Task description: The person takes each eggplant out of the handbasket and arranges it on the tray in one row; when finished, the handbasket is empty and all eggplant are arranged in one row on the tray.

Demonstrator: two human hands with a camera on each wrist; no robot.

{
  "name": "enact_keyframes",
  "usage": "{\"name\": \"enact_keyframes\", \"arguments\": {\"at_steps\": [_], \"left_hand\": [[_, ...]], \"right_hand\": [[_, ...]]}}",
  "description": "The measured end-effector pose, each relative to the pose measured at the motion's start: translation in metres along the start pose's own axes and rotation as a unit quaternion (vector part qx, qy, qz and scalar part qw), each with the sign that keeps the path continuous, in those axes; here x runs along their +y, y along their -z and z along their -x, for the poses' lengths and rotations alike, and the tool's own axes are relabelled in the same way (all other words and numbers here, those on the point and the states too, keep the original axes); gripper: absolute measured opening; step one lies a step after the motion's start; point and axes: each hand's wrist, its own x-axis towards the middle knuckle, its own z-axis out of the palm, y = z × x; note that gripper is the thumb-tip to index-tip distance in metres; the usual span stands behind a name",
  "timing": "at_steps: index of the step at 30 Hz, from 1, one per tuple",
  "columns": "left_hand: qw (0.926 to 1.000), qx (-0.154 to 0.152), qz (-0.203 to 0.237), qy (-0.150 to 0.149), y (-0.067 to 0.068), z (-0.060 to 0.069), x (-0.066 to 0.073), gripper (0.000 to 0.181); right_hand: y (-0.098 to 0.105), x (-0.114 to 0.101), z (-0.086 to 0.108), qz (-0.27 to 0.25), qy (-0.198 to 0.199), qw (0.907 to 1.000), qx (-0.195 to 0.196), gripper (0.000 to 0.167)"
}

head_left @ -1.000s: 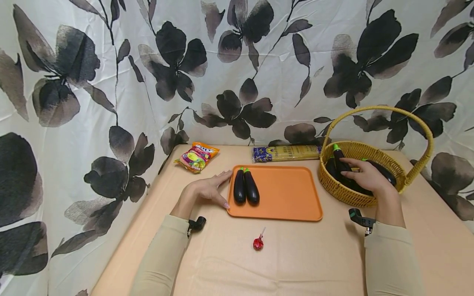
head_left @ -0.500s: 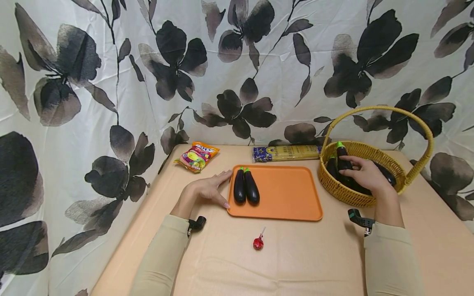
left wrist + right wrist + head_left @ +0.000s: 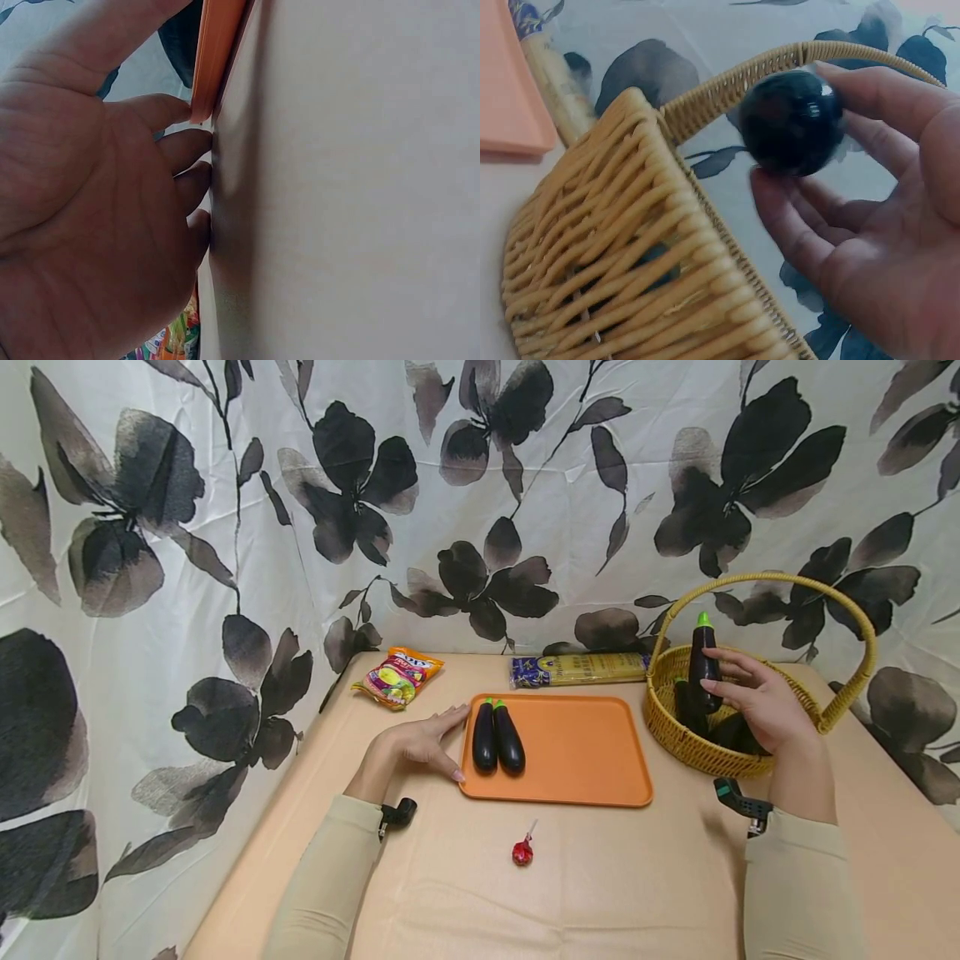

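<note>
A snack bag (image 3: 399, 678) lies beyond the left hand (image 3: 420, 743), its thumb and fingers spread against the orange tray's (image 3: 577, 752) left edge; two eggplants (image 3: 510, 743) lie on it; the right hand (image 3: 772, 697) pinches another eggplant (image 3: 702, 664) (green end up) over the wicker basket (image 3: 678, 745).

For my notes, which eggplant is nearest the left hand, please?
The left eggplant on the tray; its neighbour lies farther right, the others are at the basket.

A glossy, near-black oblong eggplant (image 3: 699, 670) is showing a green cap (image 3: 703, 619), a rectangular plastic tray (image 3: 577, 752) plain orange, an oval wicker basket (image 3: 675, 739) golden; grey-black flowers (image 3: 345, 447) are patterning the white cloth backdrop (image 3: 570, 543).
</note>
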Motion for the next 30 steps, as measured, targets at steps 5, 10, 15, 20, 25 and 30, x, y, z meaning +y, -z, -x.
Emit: {"name": "enact_keyframes", "arguments": {"at_steps": [5,10,15,20,25,30], "left_hand": [[1.0000,0.001,0.003,0.000,-0.001,0.000,-0.001,0.137],[0.9999,-0.002,0.009,-0.003,-0.001,0.000,-0.002,0.137],[0.9999,-0.002,0.010,-0.004,-0.002,0.001,-0.003,0.137],[1.0000,-0.002,0.007,-0.003,-0.003,0.002,-0.003,0.137],[1.0000,-0.001,0.005,-0.002,-0.002,0.003,-0.004,0.137],[1.0000,-0.004,0.004,-0.005,-0.001,0.005,-0.006,0.136]], "right_hand": [[-0.001,-0.010,0.006,-0.133,0.034,0.9906,-0.005,0.058],[-0.002,-0.012,0.012,-0.217,0.094,0.9699,-0.057,0.052],[-0.003,-0.010,0.016,-0.265,0.138,0.9488,-0.103,0.054],[-0.006,-0.014,0.020,-0.260,0.157,0.9440,-0.130,0.055],[-0.014,-0.021,0.022,-0.258,0.168,0.9398,-0.147,0.056],[-0.029,-0.034,0.025,-0.240,0.164,0.9471,-0.136,0.056]]}}
